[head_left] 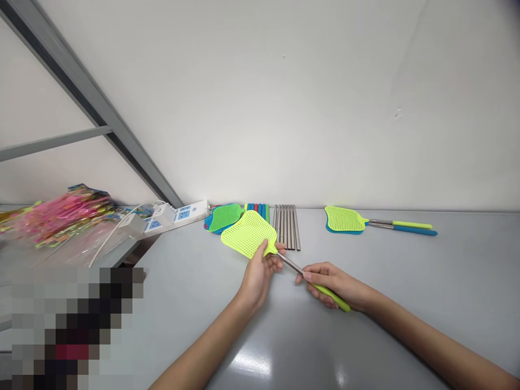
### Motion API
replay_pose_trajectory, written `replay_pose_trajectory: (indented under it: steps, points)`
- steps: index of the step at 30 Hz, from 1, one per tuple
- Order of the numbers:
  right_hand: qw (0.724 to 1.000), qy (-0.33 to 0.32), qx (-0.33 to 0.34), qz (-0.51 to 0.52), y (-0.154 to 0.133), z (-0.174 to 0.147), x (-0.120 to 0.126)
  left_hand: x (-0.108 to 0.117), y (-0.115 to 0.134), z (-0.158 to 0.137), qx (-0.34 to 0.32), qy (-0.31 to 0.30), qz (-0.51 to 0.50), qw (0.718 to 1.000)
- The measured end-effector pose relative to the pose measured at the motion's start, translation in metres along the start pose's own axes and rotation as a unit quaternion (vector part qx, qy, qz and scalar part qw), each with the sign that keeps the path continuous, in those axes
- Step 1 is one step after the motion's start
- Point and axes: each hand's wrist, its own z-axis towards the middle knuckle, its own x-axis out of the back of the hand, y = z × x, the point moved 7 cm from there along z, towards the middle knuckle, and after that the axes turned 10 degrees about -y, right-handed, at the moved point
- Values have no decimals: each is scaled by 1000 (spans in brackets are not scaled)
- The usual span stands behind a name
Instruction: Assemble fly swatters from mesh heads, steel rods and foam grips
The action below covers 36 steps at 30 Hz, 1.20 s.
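Observation:
A yellow-green fly swatter (pixel 247 234) with a perforated head, a thin metal rod and a green grip is held above the grey table. My left hand (pixel 262 271) is closed at the base of its head, the thumb lying on the yellow plastic. Farther down, my right hand (pixel 329 284) wraps the rod where it meets the grip. Behind the held head lie loose swatter heads (pixel 224 219) in green and blue. Next to them are several coloured grips (pixel 260 208), partly hidden, and a row of metal rods (pixel 290 230).
Two swatters (pixel 345 219), yellow and blue, lie stacked at the right by the wall. A white power strip (pixel 184 214) with plugs and a cable sits at the left. Beyond it are pink packaged items (pixel 73 208) on another surface. A pixelated area covers the lower left.

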Motion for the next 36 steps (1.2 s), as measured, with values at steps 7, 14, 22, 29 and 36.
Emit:
replay_pose_trajectory:
  steps: [7, 14, 22, 29, 36]
  points:
    - [997, 55, 4, -57, -13, -13, 26, 20, 19, 2, -47, 69, -36, 996]
    - [987, 141, 40, -64, -31, -26, 66, 27, 30, 1, -89, 116, -51, 988]
    - [971, 212, 98, 47, -30, -39, 103, 34, 43, 5, -133, 110, -34, 984]
    - [954, 244, 146, 92, -35, -45, 111, 36, 50, 1, -181, 129, 20, 975]
    - [938, 275, 177, 119, -33, -48, 118, 21, 45, 3, -154, 73, 149, 974]
